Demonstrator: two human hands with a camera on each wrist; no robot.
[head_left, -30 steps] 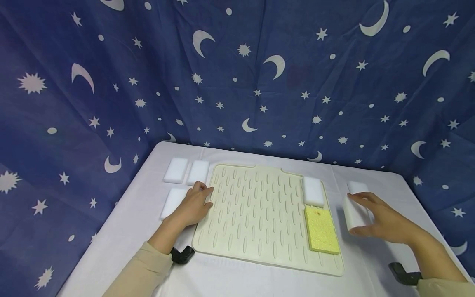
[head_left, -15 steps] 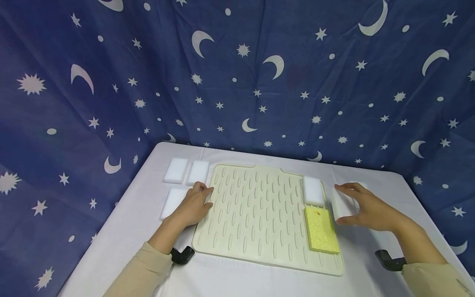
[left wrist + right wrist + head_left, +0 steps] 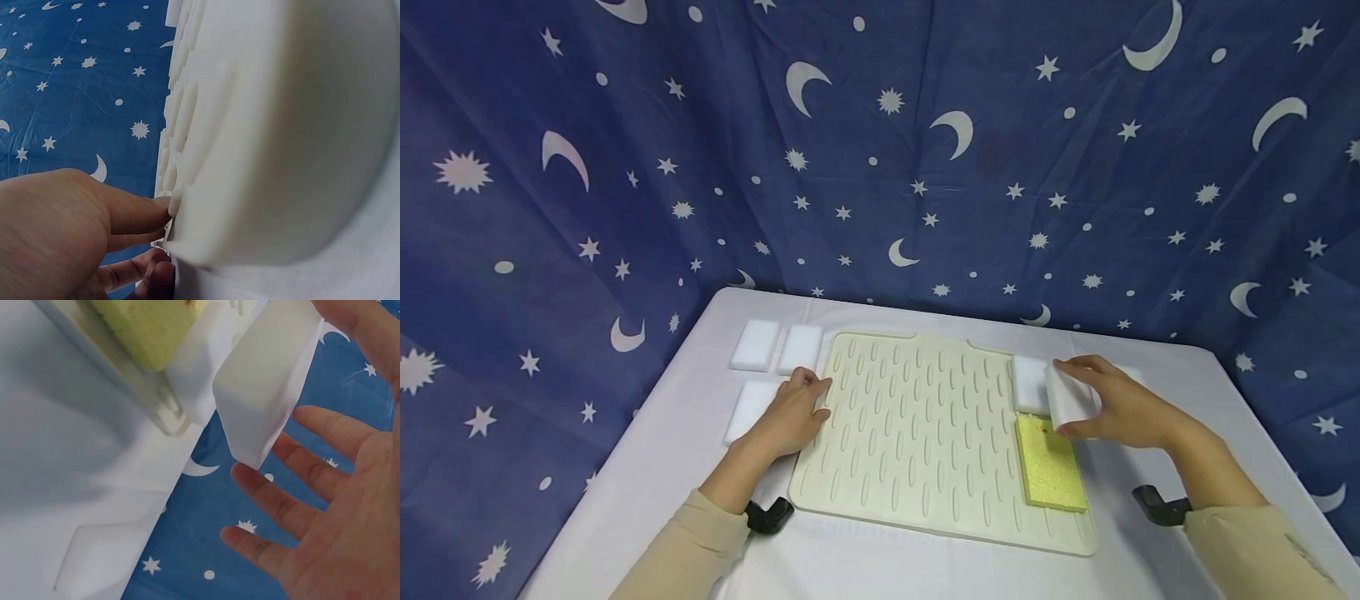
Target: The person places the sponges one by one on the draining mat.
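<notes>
My right hand (image 3: 1123, 402) pinches a white melamine sponge (image 3: 1067, 396) between thumb and fingers. It is tilted on edge, just above the right side of the cream ridged mat (image 3: 925, 433). Another white sponge (image 3: 1030, 383) lies flat in the mat's upper right corner, partly covered by the held one. Below it on the mat sits a yellow sponge (image 3: 1051, 467). My left hand (image 3: 793, 412) rests at the mat's left edge, thumb and index finger touching it; the left wrist view shows a fingertip (image 3: 164, 205) against the ridged surface.
Left of the mat lie three white sponges: two at the back (image 3: 756, 345) and one (image 3: 751, 408) partly behind my left hand. One more white sponge (image 3: 100, 556) lies on the white tablecloth to the right. A blue star-patterned curtain (image 3: 880, 167) hangs behind the table.
My right hand has carried the white sponge leftward from the table's right side to over the mat's right edge. My left hand has stayed in place.
</notes>
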